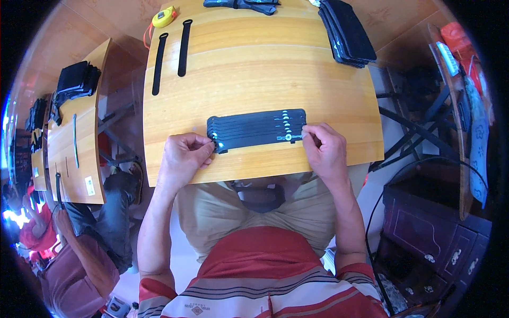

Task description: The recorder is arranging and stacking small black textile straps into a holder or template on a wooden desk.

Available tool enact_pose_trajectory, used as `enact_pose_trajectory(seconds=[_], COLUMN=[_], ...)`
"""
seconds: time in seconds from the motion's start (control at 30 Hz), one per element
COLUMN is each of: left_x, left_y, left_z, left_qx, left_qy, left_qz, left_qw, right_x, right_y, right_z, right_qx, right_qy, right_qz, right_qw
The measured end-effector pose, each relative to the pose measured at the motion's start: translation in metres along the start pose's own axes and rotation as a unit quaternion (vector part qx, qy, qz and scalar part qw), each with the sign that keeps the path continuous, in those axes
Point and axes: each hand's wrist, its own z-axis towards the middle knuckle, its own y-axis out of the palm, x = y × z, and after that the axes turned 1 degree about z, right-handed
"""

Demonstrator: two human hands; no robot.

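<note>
My L hand (186,155) pinches the near L corner of the blk strip stack (246,129), which lies on the table (265,79) btwn my hands, long axis approx L–R, w/ my R hand (327,150) pinching its R end, both equally near.

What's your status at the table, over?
Left hand pinching black strap stack, left end. Right hand at right end. Two loose straps, yellow tape measure beyond, leftward.
</note>
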Motion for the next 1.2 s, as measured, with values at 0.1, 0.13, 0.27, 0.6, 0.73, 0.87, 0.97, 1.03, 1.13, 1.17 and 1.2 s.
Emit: enact_pose_trajectory(seconds=[0.1,0.13,0.27,0.6,0.73,0.87,0.97,1.03,1.13,1.17,1.2], left_x=[0.000,0.001,0.001,0.001,-0.002,-0.004,-0.010,-0.006,-0.003,-0.002,-0.001], left_y=[0.000,0.000,0.001,0.003,0.005,0.005,0.005,0.004,0.002,0.003,0.004], left_z=[0.000,0.000,0.000,-0.001,0.000,0.002,0.004,0.001,-0.004,-0.005,-0.007], left_qx=[-0.004,-0.003,0.001,0.016,0.035,0.046,0.065,0.072,0.088,0.093,0.094], left_qy=[-0.003,-0.002,0.001,0.012,0.028,0.036,0.065,0.073,0.091,0.103,0.105], left_qz=[-0.006,-0.006,0.000,0.020,0.048,0.093,0.132,0.154,0.195,0.213,0.213], left_qw=[1.000,1.000,1.000,1.000,0.998,0.994,0.987,0.983,0.973,0.967,0.967], right_x=[0.001,0.002,0.001,-0.001,-0.003,-0.005,-0.005,-0.002,-0.001,-0.001,0.000], right_y=[0.000,0.000,-0.001,0.002,0.003,0.003,0.004,0.005,0.006,0.006,0.006], right_z=[0.000,0.000,0.001,0.000,-0.001,-0.002,-0.003,-0.005,-0.008,-0.009,-0.011], right_qx=[-0.005,-0.005,-0.009,-0.001,0.013,0.020,0.025,0.027,0.027,0.026,0.028], right_qy=[0.005,0.003,0.002,0.014,-0.001,-0.026,-0.031,-0.039,-0.057,-0.065,-0.066], right_qz=[-0.008,-0.007,-0.007,-0.022,-0.040,-0.054,-0.058,-0.073,-0.096,-0.106,-0.106], right_qw=[1.000,1.000,1.000,1.000,0.999,0.998,0.998,0.996,0.993,0.992,0.992])
